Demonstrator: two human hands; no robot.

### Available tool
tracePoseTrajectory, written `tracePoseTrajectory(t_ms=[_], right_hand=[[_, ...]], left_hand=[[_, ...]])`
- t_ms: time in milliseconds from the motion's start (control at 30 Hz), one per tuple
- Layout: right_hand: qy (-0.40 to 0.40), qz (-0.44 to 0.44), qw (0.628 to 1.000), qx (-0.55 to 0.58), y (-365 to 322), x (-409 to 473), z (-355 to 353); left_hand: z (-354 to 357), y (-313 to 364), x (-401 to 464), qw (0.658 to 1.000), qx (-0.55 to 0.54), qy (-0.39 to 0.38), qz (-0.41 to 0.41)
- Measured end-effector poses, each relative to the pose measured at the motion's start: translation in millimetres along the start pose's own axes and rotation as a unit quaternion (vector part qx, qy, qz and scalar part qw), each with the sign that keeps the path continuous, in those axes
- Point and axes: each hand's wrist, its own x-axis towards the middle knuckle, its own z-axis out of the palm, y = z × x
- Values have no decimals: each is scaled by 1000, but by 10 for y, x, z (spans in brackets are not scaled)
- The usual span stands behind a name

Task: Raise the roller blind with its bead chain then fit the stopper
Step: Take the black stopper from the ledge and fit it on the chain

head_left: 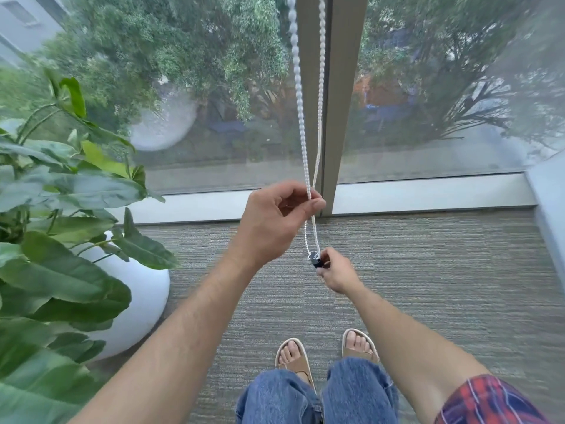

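Observation:
A white bead chain hangs in a loop from the top of the frame, just in front of the grey window mullion. My left hand pinches both strands of the chain together between thumb and fingers, level with the sill. Below it, at the bottom of the loop, my right hand grips a small dark stopper that sits on the chain. The roller blind itself is out of view above.
A big leafy plant in a round white pot stands close on the left. Floor-to-ceiling glass and a low sill lie ahead, a white wall edge at right. Grey carpet and my sandalled feet are below.

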Motion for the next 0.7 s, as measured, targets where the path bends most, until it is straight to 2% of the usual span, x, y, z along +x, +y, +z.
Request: tracePoseTrajectory(t_ms=[400,567,700], right_hand=[[25,8,1000,1,308,465,220],[35,15,999,30,265,530,298],[25,-17,998,56,155,389,226]], left_hand=[[253,-503,-3,1000,-5,-5,16],[278,-548,-58,1000,10,-5,17],[244,-485,-105,999,38,-13,15]])
